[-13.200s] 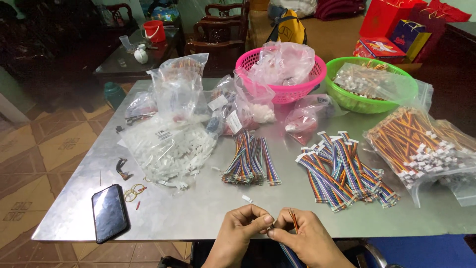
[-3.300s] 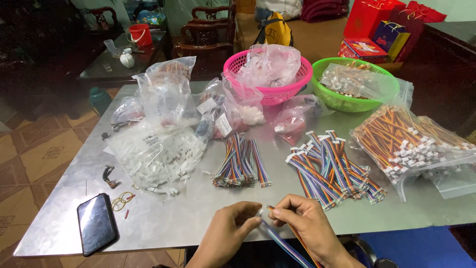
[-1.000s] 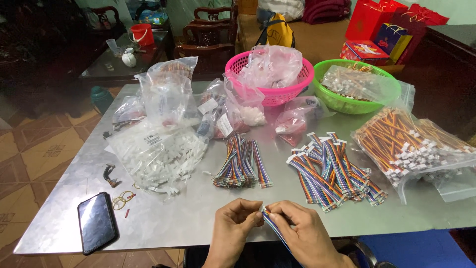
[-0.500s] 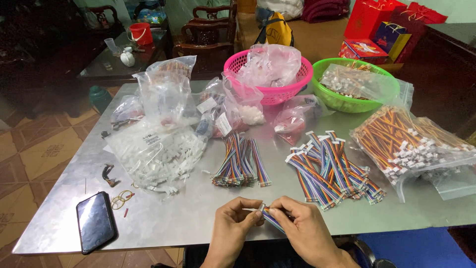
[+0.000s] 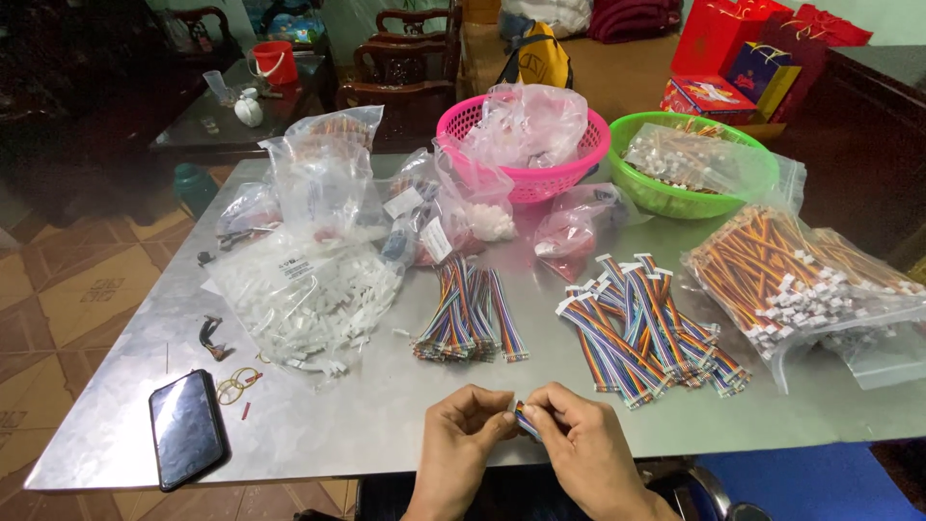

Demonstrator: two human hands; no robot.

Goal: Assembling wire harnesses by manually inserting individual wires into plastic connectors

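Steel tabletop (image 5: 386, 425) carries a black phone (image 5: 186, 427), a pile of rainbow ribbon cables (image 5: 648, 328) and a pink basket (image 5: 526, 174). At its near edge, left hand (image 5: 461, 446) and right hand (image 5: 579, 446) together pinch one multicoloured ribbon cable (image 5: 527, 421) between fingertips.

Metal table (image 5: 386, 425) — phone (image 5: 187, 427), cable bundles (image 5: 469, 314), baskets (image 5: 526, 145), plastic bags (image 5: 307, 289)
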